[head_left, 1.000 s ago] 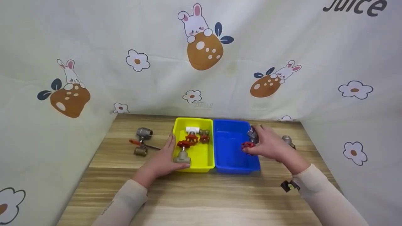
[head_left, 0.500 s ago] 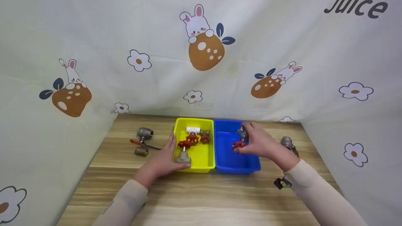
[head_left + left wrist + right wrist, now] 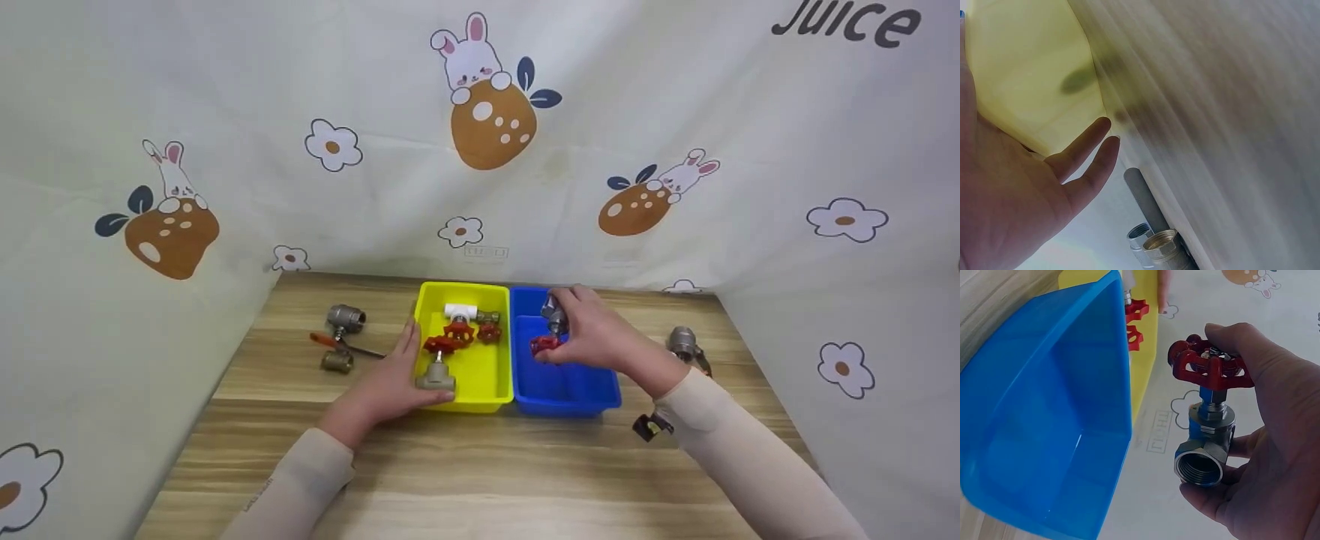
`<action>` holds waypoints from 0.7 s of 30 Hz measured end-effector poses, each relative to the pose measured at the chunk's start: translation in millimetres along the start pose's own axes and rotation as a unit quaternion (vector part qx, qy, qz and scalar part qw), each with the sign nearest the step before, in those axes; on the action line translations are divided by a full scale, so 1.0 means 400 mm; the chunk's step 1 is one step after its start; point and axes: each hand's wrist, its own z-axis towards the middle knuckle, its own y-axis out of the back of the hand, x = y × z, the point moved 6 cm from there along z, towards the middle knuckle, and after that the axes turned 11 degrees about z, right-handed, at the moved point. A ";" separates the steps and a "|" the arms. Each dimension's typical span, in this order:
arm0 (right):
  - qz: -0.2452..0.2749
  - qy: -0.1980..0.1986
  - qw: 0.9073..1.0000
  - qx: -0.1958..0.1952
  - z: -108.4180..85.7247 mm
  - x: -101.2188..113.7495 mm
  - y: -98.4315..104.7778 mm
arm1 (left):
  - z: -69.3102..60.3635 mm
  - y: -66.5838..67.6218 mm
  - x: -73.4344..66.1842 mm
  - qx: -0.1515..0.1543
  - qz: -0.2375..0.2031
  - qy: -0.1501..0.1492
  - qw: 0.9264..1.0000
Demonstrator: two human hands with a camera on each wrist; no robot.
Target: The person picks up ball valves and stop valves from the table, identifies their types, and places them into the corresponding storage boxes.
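Right hand (image 3: 600, 331) gripped the valve (image 3: 1213, 406), presumably heavy, rigid, best held by its body (image 3: 1216, 434). Left hand (image 3: 381, 388), at eight o'clock, lay unclenched.

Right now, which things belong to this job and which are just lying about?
Seemingly in use: red-wheeled valve in the right hand; blue bin; yellow bin and its three valves.
Lying about: left steel valve, left brass valve, rightmost valve.

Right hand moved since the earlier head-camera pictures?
Yes. Against the blue bin, the right hand has moved leftward in the head view, toward the yellow bin.
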 end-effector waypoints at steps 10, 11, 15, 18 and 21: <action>-0.029 0.032 0.999 0.009 0.034 0.036 -0.008 | 0.001 -0.002 -0.001 0.002 0.006 -0.007 1.000; -0.031 0.033 0.999 0.010 0.036 0.041 -0.010 | 0.001 -0.003 0.000 0.002 0.007 -0.006 1.000; -0.034 0.041 0.998 0.016 0.045 0.060 -0.017 | 0.001 -0.003 0.002 0.002 0.007 -0.007 1.000; -0.029 0.049 0.998 0.021 0.051 0.073 -0.023 | 0.001 -0.003 0.003 0.001 0.006 -0.006 1.000; -0.028 0.051 0.998 0.025 0.057 0.084 -0.030 | 0.000 -0.004 0.004 0.001 0.002 -0.005 1.000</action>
